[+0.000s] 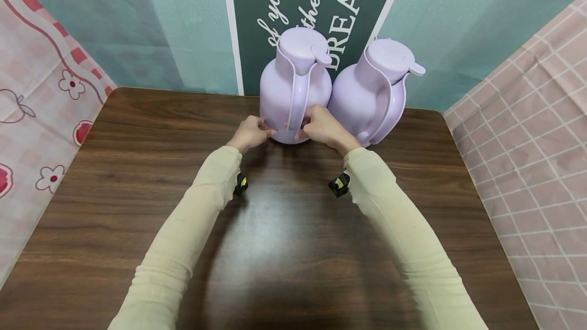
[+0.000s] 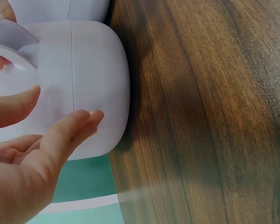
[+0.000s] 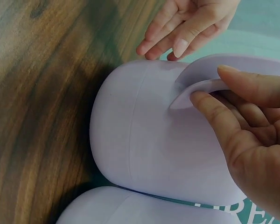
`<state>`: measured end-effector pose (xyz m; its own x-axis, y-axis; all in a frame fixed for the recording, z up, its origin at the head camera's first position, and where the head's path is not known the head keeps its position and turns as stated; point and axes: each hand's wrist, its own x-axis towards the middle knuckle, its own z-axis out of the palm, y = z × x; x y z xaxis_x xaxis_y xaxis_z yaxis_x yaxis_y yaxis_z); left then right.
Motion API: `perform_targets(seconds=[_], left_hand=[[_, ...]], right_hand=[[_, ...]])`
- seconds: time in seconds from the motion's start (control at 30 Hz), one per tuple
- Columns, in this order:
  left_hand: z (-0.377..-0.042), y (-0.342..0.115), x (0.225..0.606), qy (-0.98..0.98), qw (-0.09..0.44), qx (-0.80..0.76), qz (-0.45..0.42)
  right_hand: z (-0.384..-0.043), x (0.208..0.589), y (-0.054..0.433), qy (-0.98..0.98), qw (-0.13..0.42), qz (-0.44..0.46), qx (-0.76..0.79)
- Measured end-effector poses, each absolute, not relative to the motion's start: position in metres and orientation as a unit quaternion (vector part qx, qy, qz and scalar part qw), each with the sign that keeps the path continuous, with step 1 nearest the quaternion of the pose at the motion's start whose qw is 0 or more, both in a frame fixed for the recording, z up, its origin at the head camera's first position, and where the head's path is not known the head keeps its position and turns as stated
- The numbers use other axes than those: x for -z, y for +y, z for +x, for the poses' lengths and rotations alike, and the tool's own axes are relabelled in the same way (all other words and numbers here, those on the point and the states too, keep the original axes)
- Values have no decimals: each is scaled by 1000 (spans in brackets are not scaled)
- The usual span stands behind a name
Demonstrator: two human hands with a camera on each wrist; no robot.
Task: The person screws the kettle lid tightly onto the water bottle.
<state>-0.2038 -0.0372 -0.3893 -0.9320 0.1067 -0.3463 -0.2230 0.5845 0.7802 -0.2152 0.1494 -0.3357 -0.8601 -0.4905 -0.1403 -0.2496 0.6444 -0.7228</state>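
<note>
Two lavender thermos jugs stand at the back of the table. My right hand [image 1: 323,125] is at the lower part of the left jug [image 1: 276,93]; in the right wrist view, thumb and index finger pinch the lower end of its handle [image 3: 203,88]. My left hand [image 1: 251,132] is at that jug's lower left side. Its fingers [image 2: 65,130] are extended with the thumb apart, by the jug's wall; whether they touch it I cannot tell. The second jug [image 1: 350,93] stands just right of the first, its handle and lid spout angled to the right.
The brown wood-grain table [image 1: 275,248] extends toward me. Close behind the jugs is a teal backdrop with a dark green lettered panel [image 1: 249,19]. A fruit-and-flower cloth [image 1: 41,80] hangs at left and a pink checked one [image 1: 527,141] at right.
</note>
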Motion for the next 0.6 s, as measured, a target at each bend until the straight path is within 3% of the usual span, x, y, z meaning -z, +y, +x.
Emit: perform_targets(seconds=[0.4,0.6], left_hand=[[-194,-38,390,867,173,-467,-25],[-185,-41,390,871,173,-458,-25]], right_hand=[[-209,348,154,868,163,-212,417],[-200,359,158,850,137,-223,458]])
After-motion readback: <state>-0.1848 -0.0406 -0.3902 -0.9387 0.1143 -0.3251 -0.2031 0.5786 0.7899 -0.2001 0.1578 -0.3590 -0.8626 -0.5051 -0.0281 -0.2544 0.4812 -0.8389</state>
